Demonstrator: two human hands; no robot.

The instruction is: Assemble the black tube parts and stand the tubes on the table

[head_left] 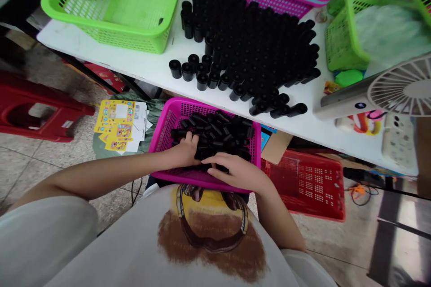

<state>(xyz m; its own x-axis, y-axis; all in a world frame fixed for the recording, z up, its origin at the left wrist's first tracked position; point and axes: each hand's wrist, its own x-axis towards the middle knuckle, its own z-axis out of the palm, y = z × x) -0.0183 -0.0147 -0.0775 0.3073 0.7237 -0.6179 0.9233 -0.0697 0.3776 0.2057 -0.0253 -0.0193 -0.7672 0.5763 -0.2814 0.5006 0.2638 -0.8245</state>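
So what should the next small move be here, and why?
Probably lift a black cylinder from the lower magenta basket onto the white table: the left hand and right hand reach into that basket, and many similar cylinders stand there.

I see a red stool (67, 107) on speckled floor (20, 166) at left, a white surface (144, 67) crossing the upper frame.

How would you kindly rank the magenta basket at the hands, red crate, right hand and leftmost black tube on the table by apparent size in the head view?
Largest to smallest:
Magenta basket
Red crate, partly hidden
Right hand
Leftmost black tube
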